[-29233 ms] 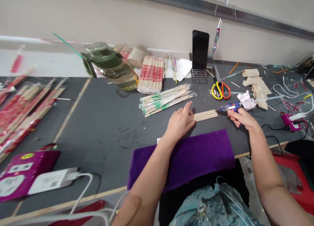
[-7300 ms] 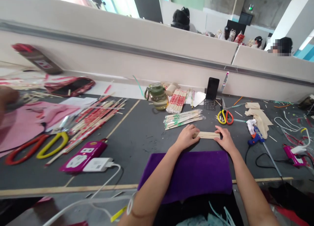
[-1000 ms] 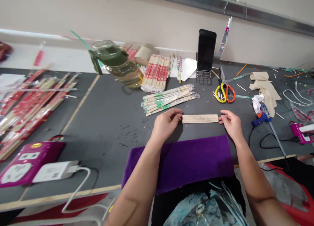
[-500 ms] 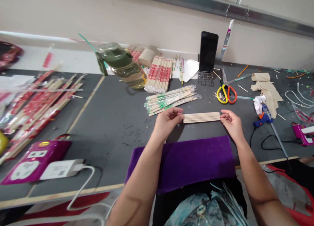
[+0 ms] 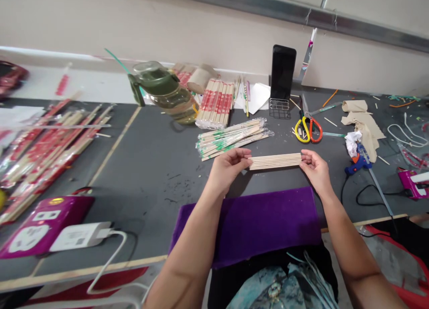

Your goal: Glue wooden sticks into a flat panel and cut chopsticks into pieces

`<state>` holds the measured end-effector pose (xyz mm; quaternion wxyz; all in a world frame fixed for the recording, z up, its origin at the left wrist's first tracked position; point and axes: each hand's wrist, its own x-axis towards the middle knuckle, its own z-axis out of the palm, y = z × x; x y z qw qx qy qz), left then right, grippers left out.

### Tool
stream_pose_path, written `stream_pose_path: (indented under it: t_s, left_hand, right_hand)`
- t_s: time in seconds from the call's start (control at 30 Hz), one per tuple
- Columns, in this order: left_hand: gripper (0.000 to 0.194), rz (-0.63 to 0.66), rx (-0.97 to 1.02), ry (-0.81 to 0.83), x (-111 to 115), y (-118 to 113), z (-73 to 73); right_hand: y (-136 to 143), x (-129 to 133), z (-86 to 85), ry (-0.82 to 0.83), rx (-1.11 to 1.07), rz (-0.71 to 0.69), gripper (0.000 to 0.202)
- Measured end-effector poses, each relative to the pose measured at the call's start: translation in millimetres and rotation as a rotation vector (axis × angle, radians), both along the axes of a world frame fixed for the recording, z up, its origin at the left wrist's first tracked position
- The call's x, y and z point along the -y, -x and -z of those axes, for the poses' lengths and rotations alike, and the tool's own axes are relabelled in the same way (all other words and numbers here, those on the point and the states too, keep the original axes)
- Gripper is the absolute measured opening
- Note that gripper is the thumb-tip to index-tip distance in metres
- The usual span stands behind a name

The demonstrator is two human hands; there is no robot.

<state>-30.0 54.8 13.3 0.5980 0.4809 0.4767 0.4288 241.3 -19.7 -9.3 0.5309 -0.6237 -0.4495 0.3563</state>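
Note:
A flat row of thin wooden sticks [image 5: 275, 161], laid side by side, is held level between my two hands above the grey table. My left hand [image 5: 233, 165] pinches the left end of the row between thumb and fingers. At the right end, my right hand [image 5: 314, 166] grips it the same way. Just beyond the row lie wrapped sticks with green print [image 5: 231, 138]. Nearer to me, a purple cloth [image 5: 264, 224] is spread under my forearms along the table's front edge.
A green-lidded jug [image 5: 164, 92] and red-printed packs of sticks [image 5: 216, 101] stand at the back. A phone [image 5: 282, 72] rests in a wire stand. Scissors [image 5: 310, 129] and a blue glue gun [image 5: 358, 165] lie to the right. A purple power strip [image 5: 47, 224] sits at left.
Both hands keep their hold on the stick row, with hardly any movement. The whole view has shifted very slightly.

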Motion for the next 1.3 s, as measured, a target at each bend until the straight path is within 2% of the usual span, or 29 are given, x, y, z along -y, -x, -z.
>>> stream_pose_path:
  t_s: [0.27,0.4,0.47,0.57,0.63,0.73,0.9,1.03,1.3]
  left_hand:
    - [0.042,0.015,-0.006,-0.027,0.2,-0.3,-1.8]
    - [0.038,0.073,-0.088,-0.119,1.5,-0.2,-0.2]
    - [0.032,0.112,-0.188,-0.229,2.4,-0.3,0.6]
    - [0.025,0.171,-0.404,-0.48,4.4,-1.2,0.6]
    - [0.03,0.216,-0.527,-0.639,6.1,-2.5,0.2]
    - [0.039,0.252,-0.648,-0.791,8.6,-4.3,0.4]
    - [0.035,0.179,-0.71,-0.91,10.9,-4.7,2.0]
    - [0.031,0.114,-0.696,-0.931,11.4,-4.3,1.7]
    - [0.028,-0.008,-0.728,-0.958,13.5,-4.9,-5.1]
  right_hand:
    - [0.6,-0.1,1.7,-0.047,0.041,0.008,0.044]
    - [1.4,1.7,1.5,-0.092,0.151,0.021,0.044]
    - [2.0,3.2,-0.2,-0.138,0.246,0.03,0.044]
    - [3.0,5.5,-5.8,-0.253,0.43,0.024,0.043]
    - [3.5,7.0,-10.6,-0.352,0.552,0.011,0.044]
    - [4.2,9.9,-16.4,-0.472,0.702,-0.007,0.048]
    - [6.9,15.9,-19.9,-0.605,0.839,0.008,0.052]
    - [9.3,19.3,-20.9,-0.725,0.861,0.044,0.056]
    - [8.8,22.5,-21.2,-0.681,0.896,0.076,0.039]
